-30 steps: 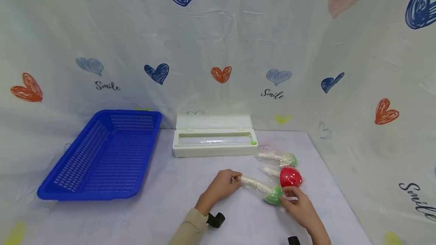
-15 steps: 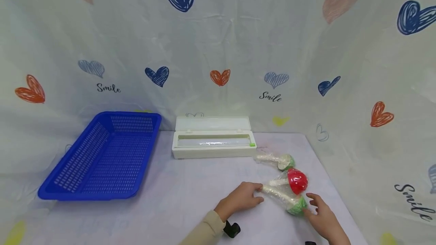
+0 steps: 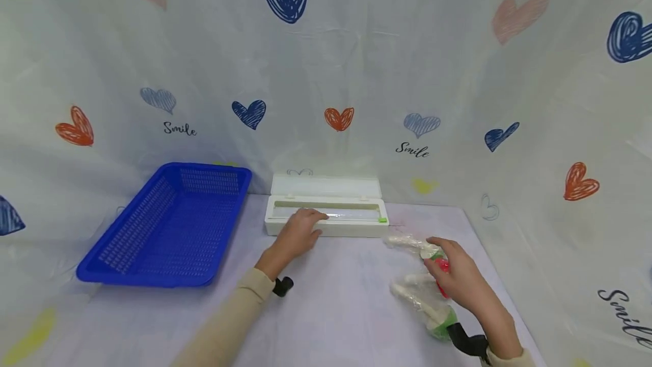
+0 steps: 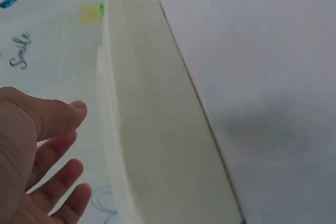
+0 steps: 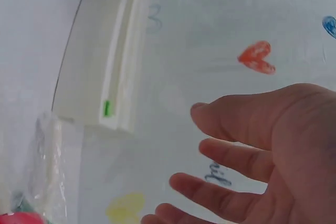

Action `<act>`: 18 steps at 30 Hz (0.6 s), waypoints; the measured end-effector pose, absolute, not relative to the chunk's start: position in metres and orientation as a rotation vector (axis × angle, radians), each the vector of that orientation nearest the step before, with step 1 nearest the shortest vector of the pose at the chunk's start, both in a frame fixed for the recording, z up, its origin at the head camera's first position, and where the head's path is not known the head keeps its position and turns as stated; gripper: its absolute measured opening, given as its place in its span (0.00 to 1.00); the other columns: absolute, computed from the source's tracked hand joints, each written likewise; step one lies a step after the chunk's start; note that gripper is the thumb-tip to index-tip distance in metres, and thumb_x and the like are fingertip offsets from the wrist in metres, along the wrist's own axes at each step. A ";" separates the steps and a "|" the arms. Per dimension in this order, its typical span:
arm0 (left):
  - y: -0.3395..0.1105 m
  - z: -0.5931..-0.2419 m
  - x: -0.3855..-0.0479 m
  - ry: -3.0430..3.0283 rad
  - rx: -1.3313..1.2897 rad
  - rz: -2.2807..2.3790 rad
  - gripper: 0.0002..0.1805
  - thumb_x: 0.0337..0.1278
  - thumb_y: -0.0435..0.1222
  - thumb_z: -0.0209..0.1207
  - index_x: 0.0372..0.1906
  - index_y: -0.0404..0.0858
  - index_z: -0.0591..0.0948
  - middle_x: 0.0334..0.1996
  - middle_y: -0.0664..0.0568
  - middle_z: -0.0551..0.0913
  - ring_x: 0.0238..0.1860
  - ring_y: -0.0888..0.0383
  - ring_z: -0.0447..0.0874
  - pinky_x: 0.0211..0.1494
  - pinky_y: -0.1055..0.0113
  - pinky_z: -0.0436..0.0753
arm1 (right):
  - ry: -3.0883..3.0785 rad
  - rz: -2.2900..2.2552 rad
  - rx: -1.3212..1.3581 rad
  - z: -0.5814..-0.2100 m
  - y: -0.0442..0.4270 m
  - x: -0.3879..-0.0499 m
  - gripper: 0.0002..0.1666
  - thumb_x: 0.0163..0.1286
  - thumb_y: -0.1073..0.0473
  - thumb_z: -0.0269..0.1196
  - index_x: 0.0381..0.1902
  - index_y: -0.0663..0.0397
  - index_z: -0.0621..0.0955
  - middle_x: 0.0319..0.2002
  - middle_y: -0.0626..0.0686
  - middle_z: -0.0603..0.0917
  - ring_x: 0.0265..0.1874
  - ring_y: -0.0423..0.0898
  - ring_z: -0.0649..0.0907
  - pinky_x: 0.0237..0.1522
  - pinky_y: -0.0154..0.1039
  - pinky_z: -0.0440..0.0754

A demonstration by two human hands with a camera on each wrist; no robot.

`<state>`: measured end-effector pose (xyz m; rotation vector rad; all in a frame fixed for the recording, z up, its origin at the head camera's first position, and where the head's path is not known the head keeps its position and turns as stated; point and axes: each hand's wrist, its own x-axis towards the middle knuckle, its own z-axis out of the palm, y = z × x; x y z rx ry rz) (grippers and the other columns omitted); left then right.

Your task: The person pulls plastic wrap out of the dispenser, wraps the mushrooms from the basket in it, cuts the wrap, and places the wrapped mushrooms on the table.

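Note:
My left hand (image 3: 296, 235), holding nothing, hovers at the front of a white cling film dispenser (image 3: 356, 230) whose lid stands raised. In the left wrist view its fingers are spread beside the dispenser's wall (image 4: 152, 108), apart from it. My right hand (image 3: 460, 276) hangs above three mushroom-shaped pieces wrapped in clear film, its fingers loosely bent around nothing. The nearest piece has a green cap (image 3: 442, 324). The middle one has a red cap (image 3: 442, 265), partly hidden by that hand. The farthest shows its white stem (image 3: 404, 240) and a bit of green.
A blue plastic basket (image 3: 148, 281) stands at the left of the white table (image 3: 326, 310). Behind the table hangs a pale sheet (image 3: 367, 72) printed with hearts, which also runs along the right side.
Both hands have let go of the nearest green-capped wrapped piece, which lies on the table. My left hand has moved left and away to the dispenser; my right hand has risen and moved forward.

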<state>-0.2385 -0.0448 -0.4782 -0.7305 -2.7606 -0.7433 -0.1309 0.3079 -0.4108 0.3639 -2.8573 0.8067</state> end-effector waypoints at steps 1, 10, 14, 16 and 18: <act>-0.053 -0.476 -0.245 -2.761 -0.696 -0.694 0.20 0.62 0.30 0.69 0.58 0.39 0.84 0.57 0.43 0.85 0.62 0.42 0.79 0.64 0.46 0.78 | -2.846 0.814 0.407 -0.409 0.302 -0.139 0.27 0.70 0.64 0.67 0.64 0.68 0.75 0.61 0.71 0.78 0.62 0.70 0.78 0.57 0.67 0.78; -0.103 -0.468 -0.275 -2.980 -0.433 -0.377 0.25 0.64 0.42 0.69 0.63 0.37 0.82 0.61 0.40 0.81 0.64 0.37 0.76 0.63 0.39 0.76 | -2.842 0.921 0.698 -0.425 0.255 -0.220 0.24 0.74 0.63 0.64 0.64 0.66 0.76 0.61 0.66 0.81 0.60 0.66 0.80 0.54 0.60 0.83; -0.103 -0.470 -0.283 -2.996 -0.444 -0.435 0.21 0.65 0.44 0.68 0.60 0.41 0.85 0.60 0.42 0.83 0.63 0.38 0.77 0.63 0.39 0.76 | -2.856 1.026 0.694 -0.438 0.240 -0.251 0.22 0.75 0.63 0.62 0.64 0.64 0.77 0.61 0.66 0.81 0.59 0.66 0.81 0.54 0.58 0.84; -0.101 -0.473 -0.286 -2.976 -0.457 -0.453 0.16 0.65 0.43 0.67 0.54 0.43 0.88 0.57 0.44 0.85 0.60 0.39 0.79 0.61 0.40 0.77 | -2.864 1.068 0.674 -0.447 0.229 -0.264 0.21 0.76 0.62 0.62 0.63 0.62 0.77 0.60 0.65 0.82 0.58 0.64 0.82 0.55 0.56 0.84; -0.100 -0.478 -0.288 -2.947 -0.453 -0.462 0.11 0.65 0.41 0.67 0.49 0.43 0.90 0.51 0.46 0.88 0.55 0.41 0.82 0.58 0.41 0.79 | -2.857 1.107 0.666 -0.455 0.216 -0.274 0.21 0.76 0.62 0.62 0.63 0.63 0.78 0.59 0.64 0.82 0.56 0.63 0.83 0.55 0.56 0.84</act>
